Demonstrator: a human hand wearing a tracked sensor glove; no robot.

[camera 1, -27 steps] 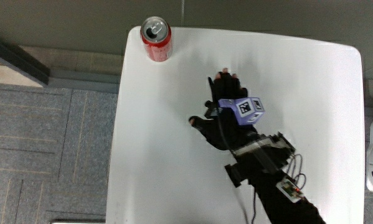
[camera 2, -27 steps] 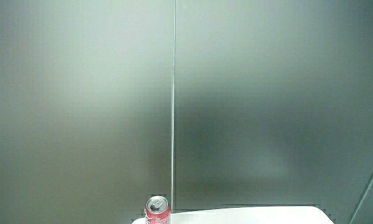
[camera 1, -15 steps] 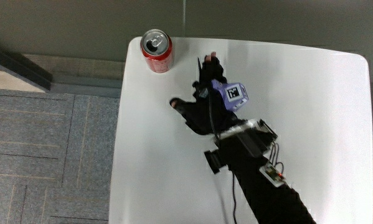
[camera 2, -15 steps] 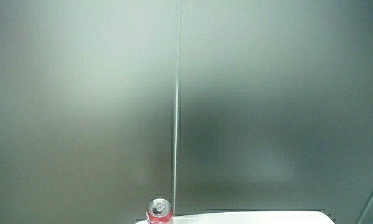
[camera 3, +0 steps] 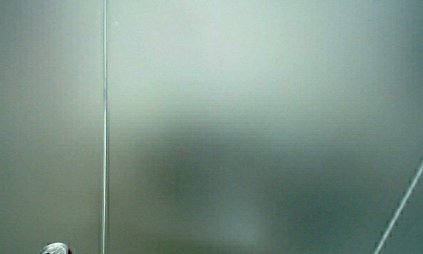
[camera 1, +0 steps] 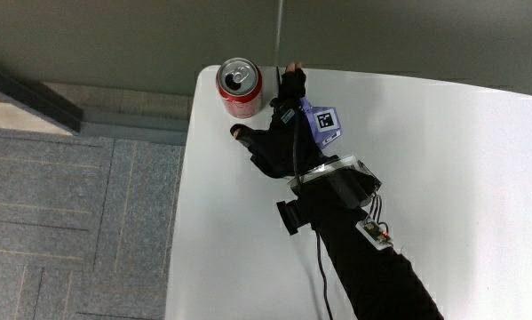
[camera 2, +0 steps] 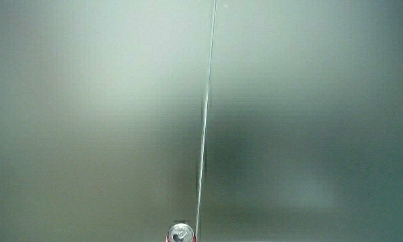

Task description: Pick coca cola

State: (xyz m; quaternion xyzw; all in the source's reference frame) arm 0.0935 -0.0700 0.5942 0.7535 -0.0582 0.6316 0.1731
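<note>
Here, a red coca cola can [camera 1: 240, 88] standing upright at a corner of the white surface [camera 1: 461, 169], top opened. Just beside it, the gloved hand [camera 1: 279, 142] with fingers [camera 1: 290, 82] spread and relaxed, thumb stretched toward the can's base, gripping nothing. In both side views mostly pale wall, only the can's top [camera 2: 180, 233] peeking in [camera 3: 56, 249].

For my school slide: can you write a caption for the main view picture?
Gloved hand, fingers spread, beside an upright red cola can at the white table's corner.
</note>
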